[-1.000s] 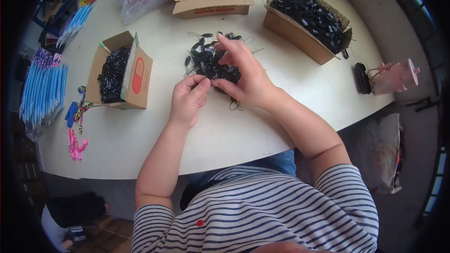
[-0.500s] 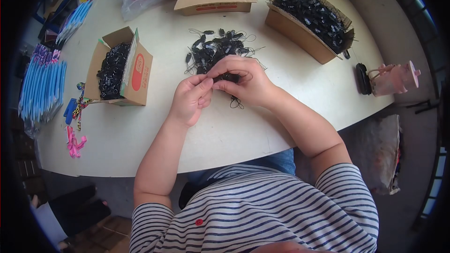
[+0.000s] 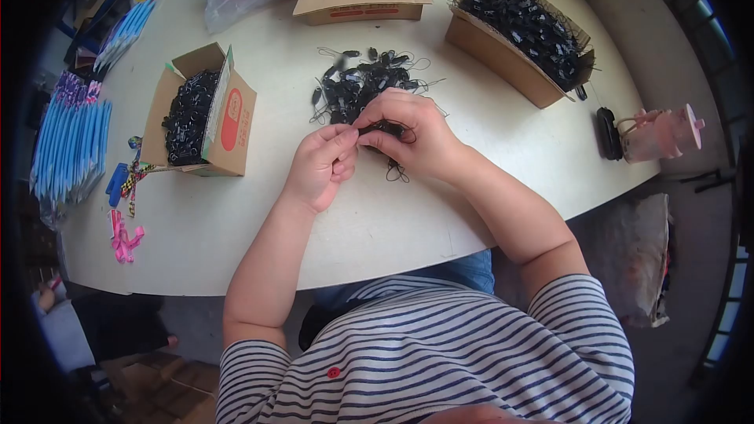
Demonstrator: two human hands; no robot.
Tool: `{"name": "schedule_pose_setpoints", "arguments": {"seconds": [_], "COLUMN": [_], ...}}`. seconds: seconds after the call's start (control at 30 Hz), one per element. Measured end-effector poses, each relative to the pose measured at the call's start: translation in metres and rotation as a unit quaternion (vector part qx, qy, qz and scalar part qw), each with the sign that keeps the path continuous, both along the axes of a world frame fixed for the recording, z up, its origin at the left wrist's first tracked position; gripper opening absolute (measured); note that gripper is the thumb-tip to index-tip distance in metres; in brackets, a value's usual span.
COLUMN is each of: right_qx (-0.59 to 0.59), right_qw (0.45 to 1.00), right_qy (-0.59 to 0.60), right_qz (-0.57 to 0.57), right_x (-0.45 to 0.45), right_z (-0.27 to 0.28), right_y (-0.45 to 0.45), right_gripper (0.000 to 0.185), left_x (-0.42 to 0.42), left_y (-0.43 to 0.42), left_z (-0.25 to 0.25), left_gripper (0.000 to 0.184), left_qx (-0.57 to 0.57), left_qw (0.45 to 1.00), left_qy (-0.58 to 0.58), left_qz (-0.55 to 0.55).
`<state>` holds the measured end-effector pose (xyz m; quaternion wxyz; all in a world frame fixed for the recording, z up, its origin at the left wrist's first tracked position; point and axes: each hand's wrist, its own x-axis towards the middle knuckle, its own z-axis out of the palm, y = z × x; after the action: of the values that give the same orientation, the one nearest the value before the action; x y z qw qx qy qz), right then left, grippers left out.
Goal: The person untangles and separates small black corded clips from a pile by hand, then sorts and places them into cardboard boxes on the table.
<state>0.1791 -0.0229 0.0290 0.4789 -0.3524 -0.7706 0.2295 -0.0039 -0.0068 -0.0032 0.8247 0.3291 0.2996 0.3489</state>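
In front of me my left hand is closed in a pinch, its thumb and fingertips meeting those of my right hand. What the left fingers pinch is too small to make out. Curled fingers of the right hand grip a small black strap piece with a thin cord loop. Just beyond both hands lies a loose pile of similar black strap pieces, many with thin loops sticking out. Part of the pile is hidden behind my right hand, and a few loops show below it.
A cardboard box of black pieces with rings stands left; another box is at the back, and a fuller one at back right. Blue packets, a pink ribbon and a pink cup lie near the edges.
My right hand has shifted very slightly, showing more of the black piece in it. The left hand stays put. At lower left, another person has moved a little.
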Motion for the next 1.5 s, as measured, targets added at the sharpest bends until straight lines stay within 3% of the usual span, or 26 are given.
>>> {"name": "schedule_pose_setpoints", "arguments": {"seconds": [0.77,0.9,1.1,1.23,1.33,1.5], "right_qx": [0.019,-0.145,-0.317,-0.351,-0.353,-0.333], "right_qw": [0.999,0.960,0.803,0.782,0.797,0.798], "right_qy": [0.010,0.238,0.493,0.514,0.489,0.499], "right_qz": [0.026,0.037,0.110,0.033,-0.034,-0.060], "right_x": [0.009,0.016,0.032,0.038,0.034,0.033], "right_z": [0.005,0.001,0.007,0.004,0.008,0.008], "right_y": [0.006,0.009,0.014,0.016,0.017,0.019], "right_gripper": [0.014,0.017,0.019,0.030,0.034,0.026], "left_x": [0.000,-0.007,-0.009,-0.011,-0.012,-0.010], "left_y": [0.000,0.009,0.011,0.014,0.013,0.013], "left_z": [0.002,-0.001,-0.003,-0.006,-0.006,-0.005], "left_gripper": [0.006,0.011,0.014,0.015,0.016,0.022], "left_qx": [0.004,-0.046,-0.084,-0.098,-0.096,-0.115], "left_qw": [1.000,0.995,0.970,0.961,0.962,0.964], "left_qy": [-0.016,-0.085,-0.217,-0.248,-0.247,-0.235], "left_qz": [0.015,0.009,-0.065,-0.078,-0.068,-0.051]}}
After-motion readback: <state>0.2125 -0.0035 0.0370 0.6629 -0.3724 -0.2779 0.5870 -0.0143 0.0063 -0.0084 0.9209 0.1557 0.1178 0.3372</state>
